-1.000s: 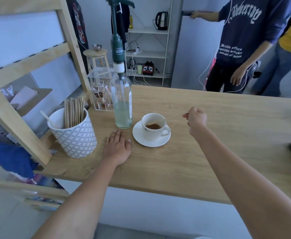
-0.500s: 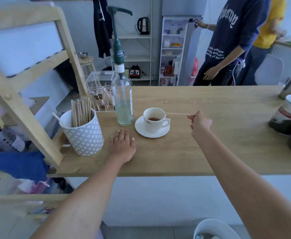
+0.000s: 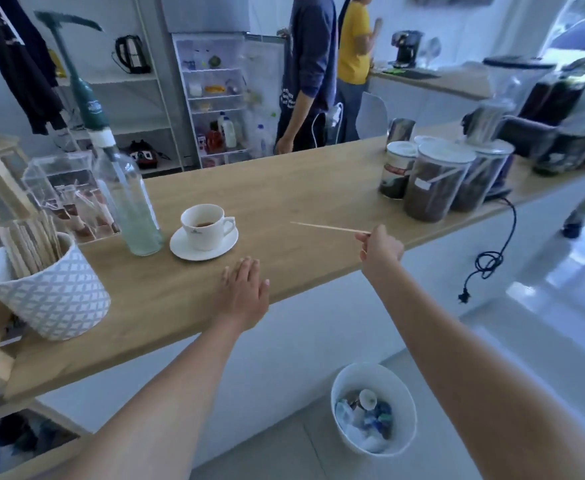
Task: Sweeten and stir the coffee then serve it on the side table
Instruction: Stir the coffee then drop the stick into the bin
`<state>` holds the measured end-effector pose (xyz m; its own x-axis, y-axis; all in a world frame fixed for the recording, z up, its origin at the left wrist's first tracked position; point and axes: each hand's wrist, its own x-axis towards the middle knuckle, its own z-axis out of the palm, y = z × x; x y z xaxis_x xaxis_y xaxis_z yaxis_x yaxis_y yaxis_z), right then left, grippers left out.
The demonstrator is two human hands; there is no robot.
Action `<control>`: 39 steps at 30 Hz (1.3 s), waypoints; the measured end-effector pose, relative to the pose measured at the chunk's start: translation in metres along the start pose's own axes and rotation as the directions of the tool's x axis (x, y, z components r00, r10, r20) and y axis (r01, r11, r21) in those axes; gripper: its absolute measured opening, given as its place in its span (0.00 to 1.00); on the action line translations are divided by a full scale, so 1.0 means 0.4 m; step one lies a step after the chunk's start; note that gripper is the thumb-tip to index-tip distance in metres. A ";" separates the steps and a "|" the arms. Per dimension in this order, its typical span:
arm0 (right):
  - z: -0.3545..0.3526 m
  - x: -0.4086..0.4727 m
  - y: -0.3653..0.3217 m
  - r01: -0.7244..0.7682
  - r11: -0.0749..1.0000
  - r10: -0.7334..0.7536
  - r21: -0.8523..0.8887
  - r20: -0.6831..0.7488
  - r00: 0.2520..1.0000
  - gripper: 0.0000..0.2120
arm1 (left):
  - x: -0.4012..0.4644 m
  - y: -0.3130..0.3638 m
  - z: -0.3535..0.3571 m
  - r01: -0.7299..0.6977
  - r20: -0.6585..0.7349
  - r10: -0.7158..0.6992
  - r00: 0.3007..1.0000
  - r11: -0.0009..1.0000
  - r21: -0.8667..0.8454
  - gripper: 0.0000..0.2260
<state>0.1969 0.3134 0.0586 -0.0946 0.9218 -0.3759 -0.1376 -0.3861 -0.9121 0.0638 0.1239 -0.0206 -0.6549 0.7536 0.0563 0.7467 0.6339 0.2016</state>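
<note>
While my left hand (image 3: 246, 292) lies flat and open on the light wooden counter (image 3: 301, 192), holding nothing, my right hand (image 3: 381, 249) pinches a thin wooden stir stick (image 3: 329, 227) off to the right of the white ceramic coffee cup (image 3: 203, 226), which sits on its white saucer (image 3: 204, 242) beside the clear glass pump bottle (image 3: 128, 206).

The bench (image 3: 284, 188) lies bare across its middle, a wide lane from the cup and saucer (image 3: 204, 233) out toward 2 o'clock. At 10 o'clock the tall bottle (image 3: 128, 206) stands just beside the saucer, with a clear box (image 3: 66, 195) behind it and the patterned pot of sticks (image 3: 47, 292) at 9 o'clock. Lidded jars (image 3: 433, 181) crowd the 2 o'clock end. Below the bench edge a bin (image 3: 374, 408) sits on the floor.
</note>
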 end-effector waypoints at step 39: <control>-0.484 0.131 0.165 0.176 0.377 -0.095 -0.909 0.150 0.984 0.23 | -0.002 0.252 0.150 -0.124 -0.008 0.125 0.992 0.989 0.079 0.27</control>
<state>0.3738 0.3430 -0.0528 -0.2282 0.9387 -0.2583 0.8280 0.0476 -0.5587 0.1466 0.1974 -0.0590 -0.5577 0.8252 0.0889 0.8287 0.5477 0.1153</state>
